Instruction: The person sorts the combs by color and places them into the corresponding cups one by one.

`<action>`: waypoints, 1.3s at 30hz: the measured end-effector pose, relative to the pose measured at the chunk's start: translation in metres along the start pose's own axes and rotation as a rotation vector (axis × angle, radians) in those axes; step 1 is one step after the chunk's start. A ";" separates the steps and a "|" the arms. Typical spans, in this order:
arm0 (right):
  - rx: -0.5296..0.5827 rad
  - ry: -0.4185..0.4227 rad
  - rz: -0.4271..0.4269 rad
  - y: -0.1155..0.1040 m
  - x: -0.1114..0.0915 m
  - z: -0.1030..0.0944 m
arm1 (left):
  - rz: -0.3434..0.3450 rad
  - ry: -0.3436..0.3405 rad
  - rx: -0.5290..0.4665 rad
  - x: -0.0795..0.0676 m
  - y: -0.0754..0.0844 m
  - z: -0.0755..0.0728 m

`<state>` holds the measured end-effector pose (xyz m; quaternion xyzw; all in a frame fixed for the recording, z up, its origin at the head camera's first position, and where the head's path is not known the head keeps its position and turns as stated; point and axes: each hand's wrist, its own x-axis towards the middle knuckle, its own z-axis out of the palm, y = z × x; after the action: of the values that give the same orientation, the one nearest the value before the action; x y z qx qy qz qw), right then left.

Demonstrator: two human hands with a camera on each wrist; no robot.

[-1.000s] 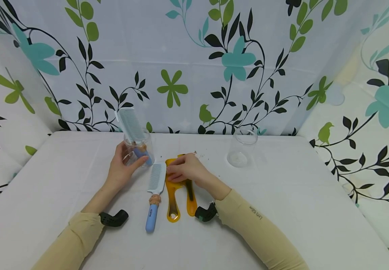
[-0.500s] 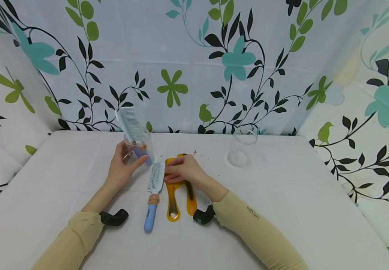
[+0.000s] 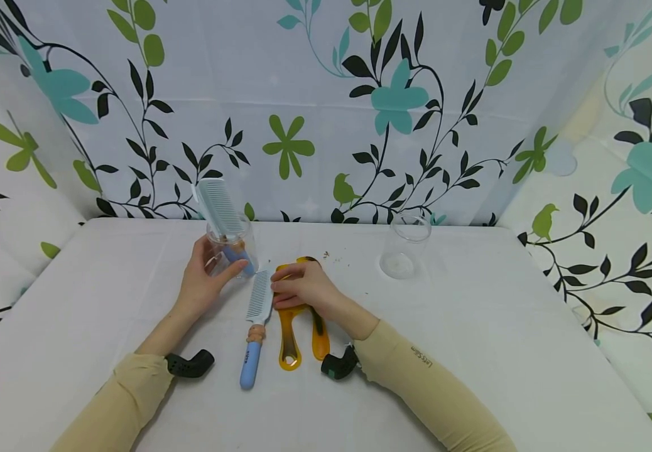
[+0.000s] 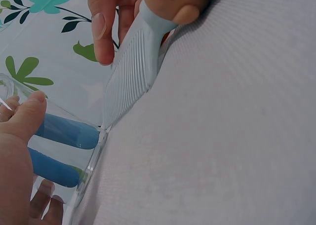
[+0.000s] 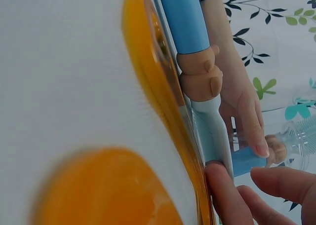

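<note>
One comb [image 3: 255, 333] loose on the surface [image 3: 473, 326], left of centre, handle toward the near edge, teeth toward the far edge. Contact beneath its head: cannot tell. Right hand [image 3: 306, 285] at the toothed end: fingers slightly bent, tips touching or just beside the comb's edge, thumb apart, no firm hold visible. Beneath this hand, two orange tools [image 3: 288, 339], heads partly covered. Left hand [image 3: 201, 279] around a jar [image 3: 249, 250] near the far edge: fingers and thumb on opposite walls, two more combs [image 3: 220, 206] inside, handles down. Second jar [image 3: 405, 254] also near the far edge, right of centre, untouched.

Handling, by judgement: comb likely light, stiff and smooth, probably plastic; teeth possibly brittle under side load. Take hold at the neck or across the head; avoid bending the teeth. Expect some slip on the rounded handle. Steady the jar low on the wall; treat as slick and perhaps breakable. Keep the comb clear of the orange tools during lifting.
</note>
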<state>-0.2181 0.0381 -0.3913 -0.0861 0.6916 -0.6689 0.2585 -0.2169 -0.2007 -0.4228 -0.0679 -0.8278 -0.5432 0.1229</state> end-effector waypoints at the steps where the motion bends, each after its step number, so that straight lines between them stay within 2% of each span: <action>1: 0.000 -0.003 -0.002 0.000 0.000 0.000 | 0.001 0.002 0.001 0.000 0.000 0.000; 19: 0.008 0.012 -0.071 0.009 0.000 0.007 | -0.010 0.001 0.027 -0.001 0.000 0.000; 39: 0.054 0.100 -0.121 0.009 0.000 0.009 | 0.010 -0.003 0.014 -0.001 -0.002 0.000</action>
<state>-0.2116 0.0313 -0.3997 -0.0872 0.6789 -0.7051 0.1852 -0.2168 -0.2014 -0.4243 -0.0720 -0.8313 -0.5368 0.1249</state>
